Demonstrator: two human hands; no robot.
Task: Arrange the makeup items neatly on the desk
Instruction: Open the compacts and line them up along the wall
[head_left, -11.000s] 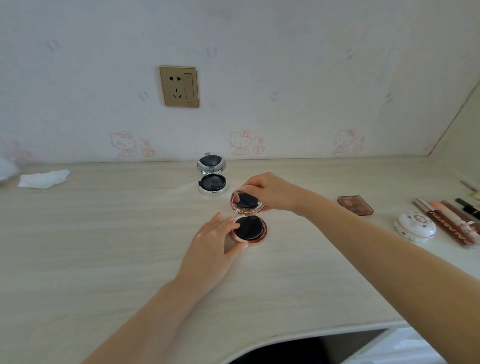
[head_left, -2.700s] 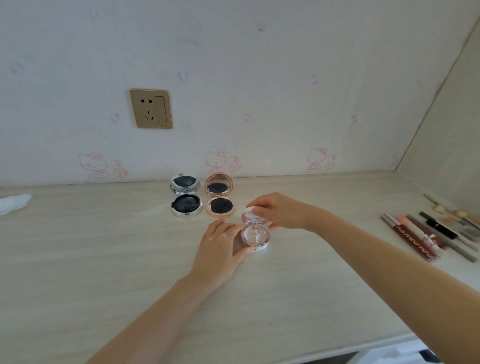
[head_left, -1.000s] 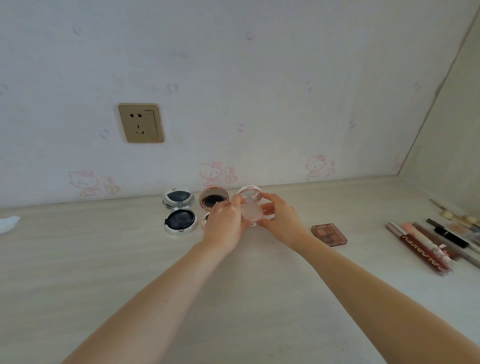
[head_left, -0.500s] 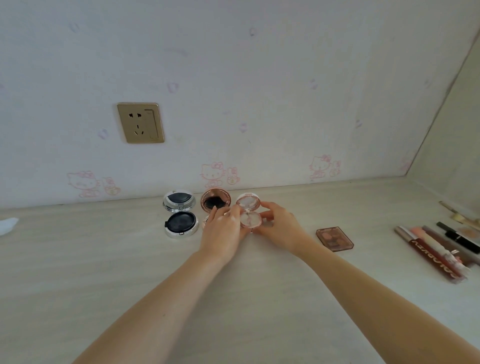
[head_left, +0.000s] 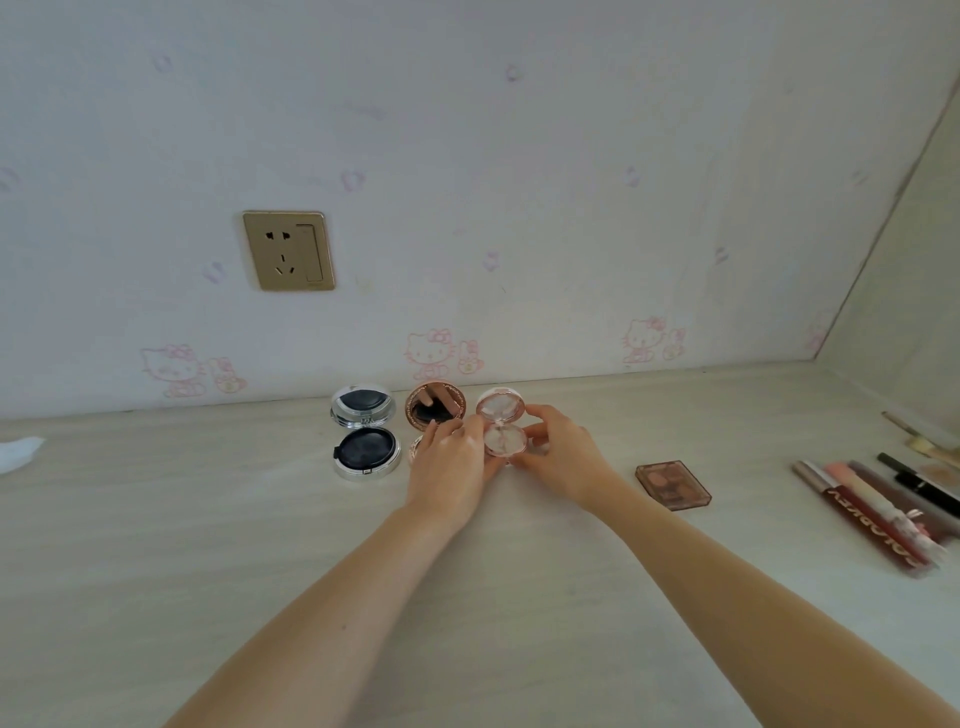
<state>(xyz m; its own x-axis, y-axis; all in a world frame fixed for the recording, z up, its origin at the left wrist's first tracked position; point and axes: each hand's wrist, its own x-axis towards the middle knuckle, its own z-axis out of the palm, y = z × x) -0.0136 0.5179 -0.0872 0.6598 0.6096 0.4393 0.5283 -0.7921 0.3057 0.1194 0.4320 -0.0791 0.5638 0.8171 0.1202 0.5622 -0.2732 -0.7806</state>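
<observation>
Three open round compacts stand in a row near the back wall. A silver compact (head_left: 366, 451) with a dark pad is on the left. A rose-gold compact (head_left: 435, 408) is in the middle, its base hidden behind my left hand (head_left: 451, 467). A small pink compact (head_left: 503, 427) stands open at the right end of the row. My left hand holds its left side with curled fingers, and my right hand (head_left: 558, 456) grips its right side. A brown eyeshadow palette (head_left: 673, 484) lies flat to the right.
Several lip glosses and pencils (head_left: 878, 504) lie side by side near the desk's right end. A crumpled white tissue (head_left: 18, 453) sits at the far left. A gold wall socket (head_left: 289, 250) is above the desk (head_left: 208, 545). The side wall closes off the right.
Both hands have set the pink compact down at the right end of the row, beside the rose-gold one. It was held in the air a second ago.
</observation>
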